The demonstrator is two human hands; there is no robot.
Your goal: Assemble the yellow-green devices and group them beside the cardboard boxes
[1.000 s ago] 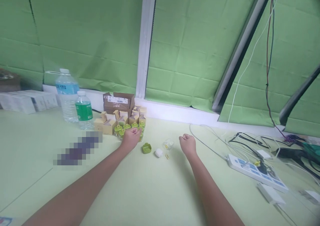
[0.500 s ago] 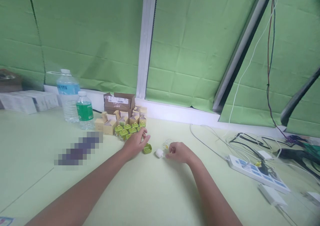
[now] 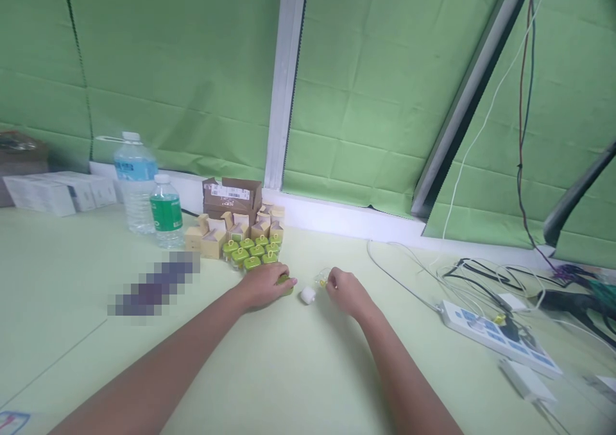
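Note:
My left hand (image 3: 264, 285) is closed round a small green lid (image 3: 287, 286) on the pale table. A small white piece (image 3: 308, 295) lies between my two hands. To its right, my right hand (image 3: 342, 289) has its fingers pinched at a clear plastic piece (image 3: 321, 277) with a bit of yellow in it. Beyond my left hand stand several small clear containers with green lids (image 3: 251, 264), grouped in front of open tan boxes (image 3: 213, 244).
Two water bottles (image 3: 166, 214) and a brown carton (image 3: 231, 197) stand at the back left, with white boxes (image 3: 45, 194) farther left. A power strip (image 3: 498, 339) and tangled cables (image 3: 474, 278) lie at the right. A blurred-out object (image 3: 156, 285) lies left of my left arm.
My left hand has come down and toward me from the green-lidded containers onto the loose green lid. My right hand has shifted slightly, from beside the white piece to the clear piece.

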